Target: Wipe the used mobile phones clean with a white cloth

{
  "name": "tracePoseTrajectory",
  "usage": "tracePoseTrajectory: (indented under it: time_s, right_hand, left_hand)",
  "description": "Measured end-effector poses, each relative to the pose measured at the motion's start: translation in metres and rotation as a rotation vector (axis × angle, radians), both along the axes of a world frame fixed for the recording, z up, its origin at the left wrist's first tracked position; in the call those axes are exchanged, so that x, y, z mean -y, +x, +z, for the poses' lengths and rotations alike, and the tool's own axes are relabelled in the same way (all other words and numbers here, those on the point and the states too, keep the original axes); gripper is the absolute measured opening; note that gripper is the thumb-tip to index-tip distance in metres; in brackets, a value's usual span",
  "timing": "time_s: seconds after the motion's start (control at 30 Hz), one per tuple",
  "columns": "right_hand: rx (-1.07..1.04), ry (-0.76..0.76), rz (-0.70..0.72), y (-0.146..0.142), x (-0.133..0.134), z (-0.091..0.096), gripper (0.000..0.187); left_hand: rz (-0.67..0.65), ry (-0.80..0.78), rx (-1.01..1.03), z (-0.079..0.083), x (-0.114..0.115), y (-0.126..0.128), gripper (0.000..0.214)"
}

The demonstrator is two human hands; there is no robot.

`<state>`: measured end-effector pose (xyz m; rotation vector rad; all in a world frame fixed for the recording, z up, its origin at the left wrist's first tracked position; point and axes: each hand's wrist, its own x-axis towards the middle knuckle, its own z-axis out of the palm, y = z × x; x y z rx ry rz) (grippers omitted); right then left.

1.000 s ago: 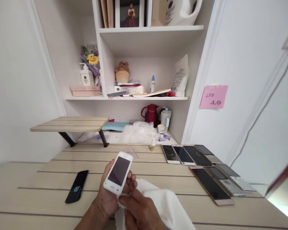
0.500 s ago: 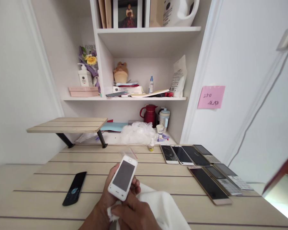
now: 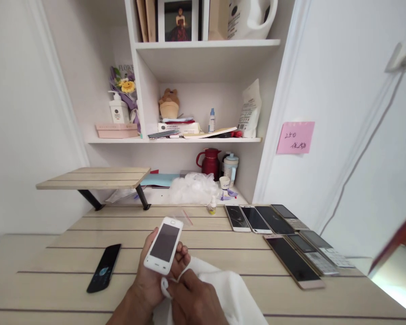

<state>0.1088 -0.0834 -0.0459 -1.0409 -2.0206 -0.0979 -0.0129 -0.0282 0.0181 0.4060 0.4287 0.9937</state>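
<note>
One white smartphone (image 3: 163, 246), one black phone (image 3: 104, 268), four grouped touchscreen smartphones (image 3: 293, 262) and three keypad phones (image 3: 313, 254) beside them make nine in all. One left hand (image 3: 147, 284) and one right hand (image 3: 198, 295) make two. The white cloth (image 3: 235, 289) counts one, as do the dropper bottle (image 3: 212, 206), the clear bag (image 3: 182, 217) with a red strip and the wooden riser (image 3: 94, 177), which shows two legs (image 3: 142, 197). There are also one maroon jug (image 3: 211, 163), one lidded tumbler (image 3: 230, 168), one small cup (image 3: 225, 182), one pump bottle (image 3: 118, 111), one blue-capped bottle (image 3: 211, 122), one pink box (image 3: 117, 131) and one pink note (image 3: 295, 137).
</note>
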Motion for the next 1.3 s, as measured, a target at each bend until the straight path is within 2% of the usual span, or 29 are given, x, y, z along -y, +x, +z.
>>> tracePoseTrajectory:
  time_s: [0.13, 0.23, 0.33, 0.43, 0.5, 0.53, 0.6, 0.67, 0.77, 0.83, 0.93, 1.13, 1.23, 1.3]
  right_hand:
    - [-0.063, -0.065, -0.072, 0.007, -0.002, 0.000, 0.064]
    - [-0.117, -0.098, -0.113, 0.008, -0.002, -0.001, 0.065]
    - [-0.139, -0.127, 0.030, 0.005, 0.001, 0.006, 0.047]
    - [-0.174, -0.174, 0.296, -0.002, 0.005, 0.016, 0.019]
    - [-0.231, -0.234, 0.428, -0.007, 0.007, 0.020, 0.020]
    - [-0.270, -0.276, 0.449, -0.009, 0.008, 0.020, 0.019]
    - [-0.375, -0.395, 0.383, -0.011, 0.010, 0.019, 0.013]
    - [-0.466, -0.516, 0.250, -0.010, 0.010, 0.017, 0.014]
    - [-0.530, -0.592, 0.123, -0.009, 0.009, 0.017, 0.010]
    - [-0.547, -0.581, 0.075, -0.009, 0.009, 0.018, 0.008]
    - [-0.578, -0.535, 0.006, -0.010, 0.008, 0.019, 0.015]
    - [-0.596, -0.408, -0.149, -0.008, 0.006, 0.007, 0.019]
    - [-0.534, -0.319, -0.112, -0.010, 0.004, 0.000, 0.014]
    - [-0.463, -0.209, -0.060, -0.013, 0.003, -0.004, 0.020]
  left_hand:
    - [-0.021, 0.032, 0.005, 0.002, 0.000, -0.001, 0.053]
    - [-0.011, 0.024, 0.010, 0.003, 0.000, -0.001, 0.052]
    - [0.007, 0.011, 0.028, 0.001, -0.002, 0.001, 0.050]
    - [-0.001, -0.004, 0.031, -0.002, -0.004, 0.001, 0.047]
    - [-0.017, 0.000, 0.027, -0.003, -0.004, 0.002, 0.045]
    - [-0.023, 0.001, 0.024, -0.003, -0.004, 0.002, 0.045]
    - [-0.034, 0.000, 0.017, -0.001, -0.002, 0.003, 0.047]
    - [-0.044, 0.007, 0.015, 0.000, -0.001, 0.004, 0.049]
    - [-0.045, 0.027, 0.019, 0.000, 0.001, 0.007, 0.052]
    - [-0.040, 0.026, 0.009, -0.001, 0.001, 0.008, 0.054]
    - [-0.056, 0.028, -0.020, -0.002, 0.003, 0.008, 0.056]
    - [-0.032, 0.046, -0.021, 0.002, 0.007, 0.008, 0.055]
    - [-0.016, 0.063, -0.037, -0.001, 0.007, 0.009, 0.052]
    - [-0.013, 0.077, -0.045, -0.004, 0.007, 0.010, 0.050]
